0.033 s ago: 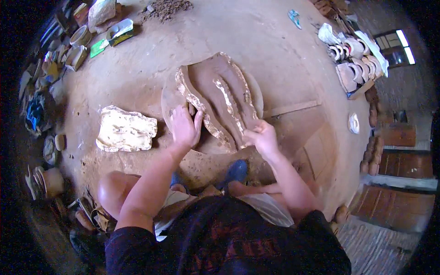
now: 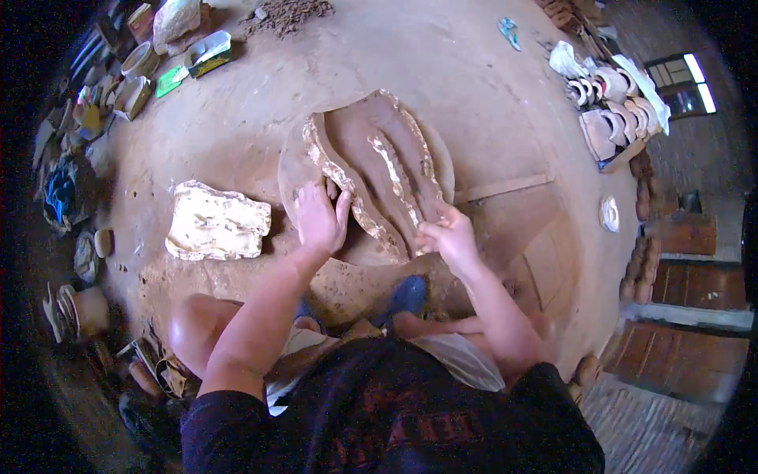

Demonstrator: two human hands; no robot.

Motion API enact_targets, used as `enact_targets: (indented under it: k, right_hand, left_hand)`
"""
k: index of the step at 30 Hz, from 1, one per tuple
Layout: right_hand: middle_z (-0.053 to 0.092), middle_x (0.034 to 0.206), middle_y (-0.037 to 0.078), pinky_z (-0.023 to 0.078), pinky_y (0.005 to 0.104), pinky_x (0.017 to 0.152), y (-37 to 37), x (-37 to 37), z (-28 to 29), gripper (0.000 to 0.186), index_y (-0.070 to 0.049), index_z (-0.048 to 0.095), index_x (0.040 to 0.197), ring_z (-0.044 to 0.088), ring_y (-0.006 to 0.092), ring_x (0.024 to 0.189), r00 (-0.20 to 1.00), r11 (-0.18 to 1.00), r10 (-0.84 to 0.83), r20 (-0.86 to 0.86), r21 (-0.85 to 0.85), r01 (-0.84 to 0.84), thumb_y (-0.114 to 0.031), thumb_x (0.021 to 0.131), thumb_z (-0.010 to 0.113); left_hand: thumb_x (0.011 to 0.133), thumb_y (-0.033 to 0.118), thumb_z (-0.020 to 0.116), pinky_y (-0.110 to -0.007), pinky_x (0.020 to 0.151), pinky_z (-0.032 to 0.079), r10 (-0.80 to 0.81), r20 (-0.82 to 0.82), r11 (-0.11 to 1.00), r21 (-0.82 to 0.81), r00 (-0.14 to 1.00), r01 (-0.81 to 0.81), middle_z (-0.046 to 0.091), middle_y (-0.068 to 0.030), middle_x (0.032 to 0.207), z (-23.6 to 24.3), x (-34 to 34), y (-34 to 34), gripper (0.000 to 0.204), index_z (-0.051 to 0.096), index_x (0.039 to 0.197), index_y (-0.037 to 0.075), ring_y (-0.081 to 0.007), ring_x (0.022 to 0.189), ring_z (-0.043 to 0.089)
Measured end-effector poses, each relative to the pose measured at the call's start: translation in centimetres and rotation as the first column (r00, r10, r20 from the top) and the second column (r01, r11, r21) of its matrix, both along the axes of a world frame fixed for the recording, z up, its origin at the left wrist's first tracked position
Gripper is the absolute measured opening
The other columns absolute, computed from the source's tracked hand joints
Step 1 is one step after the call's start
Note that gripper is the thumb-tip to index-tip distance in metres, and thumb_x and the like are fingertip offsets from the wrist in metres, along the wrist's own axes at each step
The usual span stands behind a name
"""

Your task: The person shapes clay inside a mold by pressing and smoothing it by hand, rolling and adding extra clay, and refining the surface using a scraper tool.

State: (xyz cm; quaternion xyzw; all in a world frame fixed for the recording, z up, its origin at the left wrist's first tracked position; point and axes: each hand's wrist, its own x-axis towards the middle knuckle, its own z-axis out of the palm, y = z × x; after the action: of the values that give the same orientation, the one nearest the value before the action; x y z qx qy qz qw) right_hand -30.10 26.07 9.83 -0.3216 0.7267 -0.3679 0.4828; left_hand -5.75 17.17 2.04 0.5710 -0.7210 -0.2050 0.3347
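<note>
A large plaster mould [image 2: 347, 175] with ragged whitish edges lies on a round board [image 2: 294, 170] on the floor. Brown clay [image 2: 355, 134] lines its hollows, and a whitish ridge runs down the middle. At the mould's left edge is my left hand [image 2: 320, 219], thumb and fingers closed around a small brown lump of clay [image 2: 332, 188]. My right hand [image 2: 452, 238] is bent at the lower right end of the mould, its thumb and fingers pinched together against the clay. Whatever sits between those fingertips is hidden.
A white plaster piece [image 2: 217, 221] lies left of the board. A wooden strip [image 2: 505, 186] extends to the right. Curved clay pieces [image 2: 620, 122] are stacked at far right. Boxes [image 2: 208, 55] and clutter line the left side. Crumbled clay [image 2: 288, 16] lies at the back.
</note>
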Motion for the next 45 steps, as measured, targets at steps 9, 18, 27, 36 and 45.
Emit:
enact_targets:
  k: [9,18,27,36,45]
  right_hand:
    - [0.066,0.081,0.013,0.056,0.0324,0.053,-3.6,3.3,0.4,0.090,-0.002,0.003,0.165,0.067,0.0212,0.061,0.901,0.996,-0.063,0.428,0.081,0.030,-0.005,0.094,0.058]
    - [0.063,0.076,0.007,0.056,0.0313,0.054,-8.8,4.5,0.9,0.011,-0.007,0.052,0.098,0.064,0.0163,0.058,0.945,0.999,0.016,0.327,0.032,-0.028,-0.015,0.095,0.059]
    - [0.063,0.073,0.006,0.056,0.0324,0.052,-14.9,4.5,1.1,0.011,-0.008,0.057,0.093,0.064,0.0147,0.057,0.942,0.984,0.148,0.302,0.055,-0.172,-0.016,0.092,0.063]
    - [0.064,0.078,0.008,0.055,0.0320,0.051,-18.6,4.4,0.9,0.016,-0.007,0.055,0.094,0.064,0.0155,0.055,0.944,0.939,0.257,0.209,0.175,-0.295,-0.017,0.089,0.066]
    - [0.066,0.078,0.011,0.055,0.0319,0.048,-20.6,5.2,1.2,0.091,0.010,0.019,0.159,0.065,0.0182,0.055,0.902,0.873,0.431,-0.019,0.262,-0.412,-0.010,0.084,0.065]
  left_hand:
    - [0.098,0.035,0.063,-0.051,0.095,0.040,-0.016,-0.009,0.984,0.175,1.000,0.017,0.055,-0.0212,0.108,0.4,-0.4,-0.1,0.042,0.052,0.120,0.000,-0.0410,0.106,0.053]
    - [0.098,0.036,0.062,-0.051,0.094,0.040,-0.005,0.035,0.997,0.072,0.999,0.003,0.054,-0.0204,0.107,-0.3,-0.1,-0.4,0.044,0.052,0.123,0.000,-0.0404,0.105,0.052]
    - [0.101,0.040,0.057,-0.049,0.097,0.040,-0.060,0.097,0.993,0.105,0.993,0.050,0.056,-0.0226,0.114,-0.5,0.8,-1.4,0.053,0.051,0.129,-0.004,-0.0402,0.111,0.053]
    - [0.102,0.042,0.054,-0.050,0.100,0.040,-0.126,0.080,0.990,0.075,0.989,0.120,0.057,-0.0229,0.119,-0.1,1.9,-2.9,0.056,0.051,0.132,-0.005,-0.0398,0.114,0.052]
    - [0.101,0.044,0.055,-0.050,0.102,0.040,-0.161,0.126,0.979,0.147,0.979,0.142,0.056,-0.0222,0.119,-0.2,2.2,-3.5,0.052,0.053,0.125,-0.003,-0.0393,0.115,0.052]
